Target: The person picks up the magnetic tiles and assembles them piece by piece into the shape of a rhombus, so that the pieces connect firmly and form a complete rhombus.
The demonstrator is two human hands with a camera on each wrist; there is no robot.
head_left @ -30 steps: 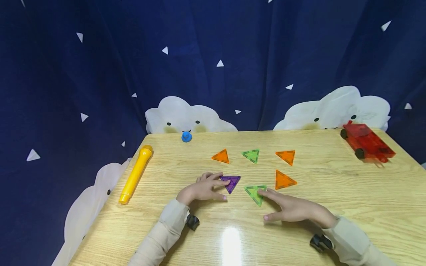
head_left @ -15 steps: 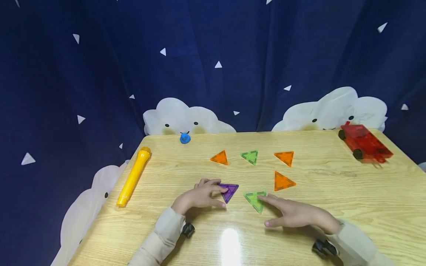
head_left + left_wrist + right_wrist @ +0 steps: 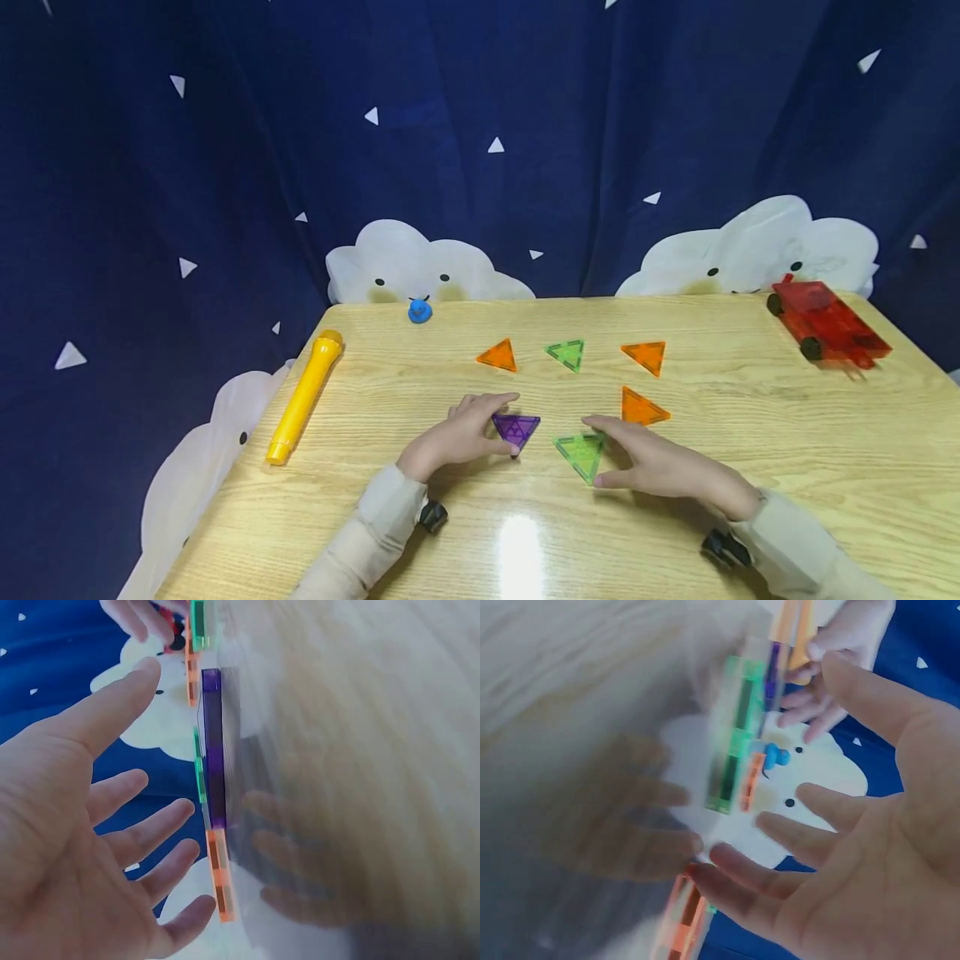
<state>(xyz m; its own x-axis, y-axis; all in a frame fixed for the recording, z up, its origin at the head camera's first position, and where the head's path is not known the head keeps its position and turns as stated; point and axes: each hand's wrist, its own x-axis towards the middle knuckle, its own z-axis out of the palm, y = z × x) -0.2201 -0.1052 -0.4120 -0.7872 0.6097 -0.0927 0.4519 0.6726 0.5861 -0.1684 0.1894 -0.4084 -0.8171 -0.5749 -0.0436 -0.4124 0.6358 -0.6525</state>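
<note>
My left hand point(image 3: 461, 435) is beside a translucent purple triangle tile point(image 3: 514, 428), its index finger past the far side and its thumb at the near corner. In the left wrist view its fingers are spread, apart from the purple tile's edge point(image 3: 214, 750). A translucent green triangle tile point(image 3: 579, 454) lies just right of the purple one. Around its right side reaches my right hand point(image 3: 667, 462), thumb near the lower corner. In the right wrist view those fingers stand spread, with a gap to the green tile's edge point(image 3: 739, 727).
Behind lie an orange triangle point(image 3: 498, 356), a smaller-looking green triangle point(image 3: 567, 354) and another orange one point(image 3: 646, 357). One more orange triangle point(image 3: 642, 408) is beyond my right hand. A yellow microphone-shaped toy point(image 3: 305, 396), blue duck point(image 3: 420, 311) and red toy car point(image 3: 828, 321) stand around.
The purple and the near green tile slid slightly toward me under my index fingers. Both index fingers have since come off the tiles' tops, and the hands now spread around the tiles' sides.
</note>
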